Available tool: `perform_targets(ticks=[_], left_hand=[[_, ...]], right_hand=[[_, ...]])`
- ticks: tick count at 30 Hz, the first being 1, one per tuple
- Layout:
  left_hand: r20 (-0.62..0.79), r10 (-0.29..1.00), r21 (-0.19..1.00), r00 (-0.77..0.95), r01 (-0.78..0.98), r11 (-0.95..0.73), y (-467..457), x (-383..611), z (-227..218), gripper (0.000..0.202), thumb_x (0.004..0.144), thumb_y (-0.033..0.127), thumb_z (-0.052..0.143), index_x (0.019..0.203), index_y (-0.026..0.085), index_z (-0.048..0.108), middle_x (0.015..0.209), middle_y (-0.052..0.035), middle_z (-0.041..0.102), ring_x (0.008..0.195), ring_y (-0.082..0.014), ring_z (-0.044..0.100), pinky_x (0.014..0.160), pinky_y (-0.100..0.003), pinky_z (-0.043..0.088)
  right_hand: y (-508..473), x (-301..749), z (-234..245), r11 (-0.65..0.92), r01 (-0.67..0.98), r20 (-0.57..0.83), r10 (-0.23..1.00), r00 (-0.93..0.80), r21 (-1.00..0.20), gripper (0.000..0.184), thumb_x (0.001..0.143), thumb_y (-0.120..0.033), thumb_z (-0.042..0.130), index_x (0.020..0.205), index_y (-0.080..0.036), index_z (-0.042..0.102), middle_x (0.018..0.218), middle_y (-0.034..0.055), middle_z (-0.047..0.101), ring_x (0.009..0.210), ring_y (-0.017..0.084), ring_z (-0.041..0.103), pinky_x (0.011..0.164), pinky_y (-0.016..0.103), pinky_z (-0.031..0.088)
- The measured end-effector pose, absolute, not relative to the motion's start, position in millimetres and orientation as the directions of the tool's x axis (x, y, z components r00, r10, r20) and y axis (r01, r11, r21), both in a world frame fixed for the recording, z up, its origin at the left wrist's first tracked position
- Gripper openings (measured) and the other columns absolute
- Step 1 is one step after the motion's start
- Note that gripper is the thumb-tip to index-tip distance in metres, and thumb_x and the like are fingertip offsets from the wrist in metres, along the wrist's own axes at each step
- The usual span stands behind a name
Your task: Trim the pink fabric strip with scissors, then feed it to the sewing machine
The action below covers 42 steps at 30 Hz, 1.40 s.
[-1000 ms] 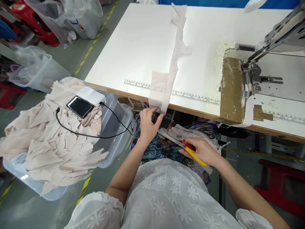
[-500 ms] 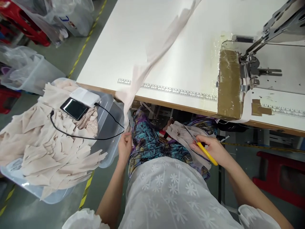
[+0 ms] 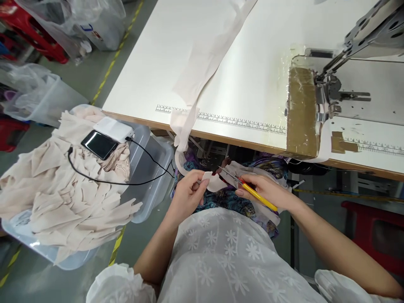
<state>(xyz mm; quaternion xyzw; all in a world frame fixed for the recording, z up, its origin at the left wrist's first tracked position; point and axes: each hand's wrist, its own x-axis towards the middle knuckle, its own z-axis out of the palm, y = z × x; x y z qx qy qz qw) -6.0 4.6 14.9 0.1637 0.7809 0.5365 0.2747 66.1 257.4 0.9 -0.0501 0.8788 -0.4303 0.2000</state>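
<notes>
My left hand [image 3: 189, 191] pinches the end of a pale pink fabric strip [image 3: 214, 183] above my lap. From there the strip loops up over the table's edge and runs back across the white tabletop [image 3: 252, 63]. My right hand [image 3: 265, 191] is wrapped round yellow-handled thread snips [image 3: 257, 197]. Their pointed metal blades reach left, close to the cloth by my left hand; whether they touch it I cannot tell. More pale fabric [image 3: 249, 170] lies over my patterned clothing, under and behind the right hand.
A sewing machine [image 3: 331, 88] stands at the right of the table, beside a taped brown block [image 3: 303, 113]. On the left, a plastic bin [image 3: 142, 176] is heaped with beige fabric pieces [image 3: 72, 206], a phone [image 3: 99, 144] and a white power bank [image 3: 114, 128] with a black cable.
My left hand has moved right and up from beside the bin, bringing the strip's end in front of me. The snips have shifted slightly left towards it. The strip has slid along the table.
</notes>
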Motion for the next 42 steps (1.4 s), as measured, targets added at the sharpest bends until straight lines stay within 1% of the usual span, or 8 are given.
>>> perform_targets(ticks=[3, 6, 8, 16, 25, 31, 38, 42], left_hand=[[-0.397, 0.597, 0.917, -0.697, -0.334, 0.219, 7, -4, 16, 0.035, 0.094, 0.052, 0.055, 0.100, 0.018, 0.064, 0.072, -0.0044, 0.070, 0.050, -0.0133, 0.061, 0.046, -0.022, 0.045], [-0.440, 0.580, 0.883, -0.685, -0.448, 0.141, 11, -6, 14, 0.041, 0.087, 0.056, 0.064, 0.094, 0.015, 0.063, 0.086, -0.0098, 0.074, 0.069, -0.0211, 0.073, 0.049, -0.022, 0.050], [-0.468, 0.559, 0.866, -0.685, -0.483, 0.134, 13, -9, 13, 0.044, 0.083, 0.058, 0.068, 0.091, 0.015, 0.064, 0.084, -0.0097, 0.074, 0.071, -0.0226, 0.074, 0.050, -0.023, 0.052], [-0.497, 0.522, 0.847, -0.694, -0.518, 0.118, 14, -12, 9, 0.048, 0.077, 0.062, 0.072, 0.085, 0.015, 0.063, 0.074, -0.0063, 0.072, 0.066, -0.0215, 0.073, 0.048, -0.022, 0.052], [-0.467, 0.524, 0.862, -0.712, -0.499, 0.091, 12, -11, -1, 0.043, 0.081, 0.057, 0.071, 0.083, 0.015, 0.062, 0.075, -0.0071, 0.073, 0.067, -0.0214, 0.074, 0.047, -0.020, 0.050], [-0.463, 0.527, 0.868, -0.713, -0.486, 0.103, 12, -12, -1, 0.042, 0.082, 0.056, 0.069, 0.083, 0.015, 0.065, 0.078, -0.0087, 0.074, 0.068, -0.0212, 0.074, 0.047, -0.020, 0.049], [-0.475, 0.534, 0.860, -0.700, -0.498, 0.112, 17, -11, -2, 0.044, 0.078, 0.059, 0.071, 0.081, 0.016, 0.063, 0.071, -0.0074, 0.072, 0.065, -0.0222, 0.073, 0.047, -0.022, 0.048], [-0.472, 0.550, 0.855, -0.690, -0.509, 0.095, 16, -12, 1, 0.044, 0.078, 0.058, 0.071, 0.080, 0.015, 0.063, 0.077, -0.0090, 0.074, 0.065, -0.0219, 0.073, 0.047, -0.021, 0.048]], right_hand=[[256, 56, 2, 0.598, 0.066, -0.337, -0.355, -0.872, -0.799, 0.052, 0.093, -0.069, 0.045, 0.072, -0.022, 0.039, 0.064, -0.0035, 0.039, 0.057, 0.013, 0.036, 0.052, 0.025, 0.027], [255, 47, 2, 0.579, 0.050, -0.368, -0.446, -0.816, -0.814, 0.054, 0.091, -0.072, 0.045, 0.073, -0.021, 0.040, 0.063, -0.0046, 0.038, 0.055, 0.012, 0.035, 0.051, 0.025, 0.026], [255, 42, 1, 0.570, 0.053, -0.386, -0.483, -0.786, -0.820, 0.055, 0.090, -0.074, 0.045, 0.073, -0.021, 0.041, 0.062, -0.0052, 0.036, 0.054, 0.012, 0.034, 0.051, 0.025, 0.025], [252, 38, 2, 0.581, 0.091, -0.425, -0.470, -0.773, -0.809, 0.056, 0.088, -0.073, 0.048, 0.067, -0.022, 0.039, 0.059, -0.0053, 0.035, 0.052, 0.012, 0.033, 0.049, 0.025, 0.024], [245, 40, 4, 0.775, -0.062, -0.355, -0.357, -0.864, -0.629, 0.056, 0.090, -0.071, 0.045, 0.064, -0.023, 0.035, 0.051, -0.0041, 0.036, 0.046, 0.013, 0.034, 0.048, 0.028, 0.020], [247, 45, -3, 0.771, -0.086, -0.302, -0.347, -0.888, -0.632, 0.057, 0.091, -0.071, 0.043, 0.061, -0.023, 0.034, 0.050, -0.0029, 0.038, 0.045, 0.013, 0.037, 0.048, 0.028, 0.021], [242, 39, 4, 0.864, -0.132, -0.353, -0.331, -0.875, -0.485, 0.048, 0.091, -0.065, 0.051, 0.069, -0.023, 0.043, 0.060, 0.0002, 0.050, 0.052, 0.017, 0.047, 0.050, 0.028, 0.021], [242, 37, 1, 0.861, -0.109, -0.347, -0.312, -0.884, -0.497, 0.048, 0.093, -0.061, 0.045, 0.066, -0.023, 0.036, 0.058, 0.0004, 0.047, 0.052, 0.016, 0.044, 0.051, 0.028, 0.021]])
